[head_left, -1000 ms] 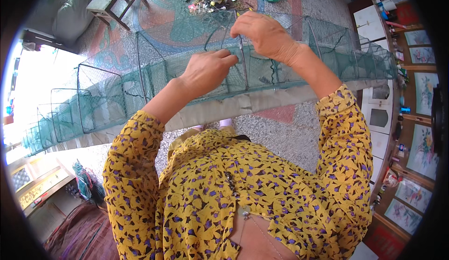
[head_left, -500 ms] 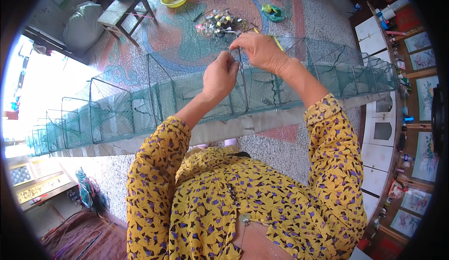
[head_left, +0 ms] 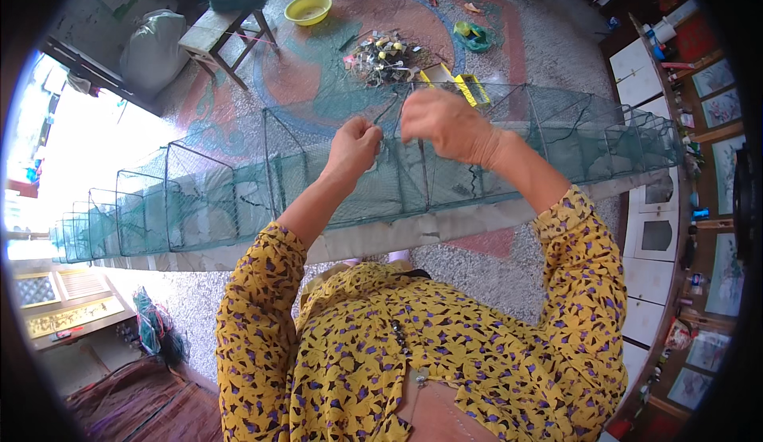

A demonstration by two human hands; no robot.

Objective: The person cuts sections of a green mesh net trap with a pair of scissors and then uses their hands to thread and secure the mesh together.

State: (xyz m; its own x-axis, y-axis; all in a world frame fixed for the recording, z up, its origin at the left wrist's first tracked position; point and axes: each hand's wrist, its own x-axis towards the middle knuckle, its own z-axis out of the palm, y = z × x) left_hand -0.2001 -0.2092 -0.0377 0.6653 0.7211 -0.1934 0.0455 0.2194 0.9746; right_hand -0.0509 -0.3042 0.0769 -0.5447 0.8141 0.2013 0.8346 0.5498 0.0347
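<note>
A long green mesh net trap (head_left: 334, 191) with dark wire frames stretches left to right across in front of me. My left hand (head_left: 354, 149) is closed in a pinch at its upper middle, on a bit of the netting, where a short dark strand shows by the fingertips. Close on its right, my right hand (head_left: 449, 126) hovers near the top of a wire frame (head_left: 424, 172), fingers curled and smeared by motion. Whatever it grips is hidden. A small gap separates the two hands.
The trap rests on a long pale support (head_left: 373, 231). Beyond lie a pile of small pieces (head_left: 383, 56), yellow boxes (head_left: 471, 90), a yellow basin (head_left: 308, 9) and a green bag (head_left: 475, 38). A wooden stool (head_left: 208, 32) stands far left; white cabinets (head_left: 645, 283) line the right.
My hands have come apart from touching: the left moved left and down, the right slightly right and down. The yellow boxes behind my right hand now show more.
</note>
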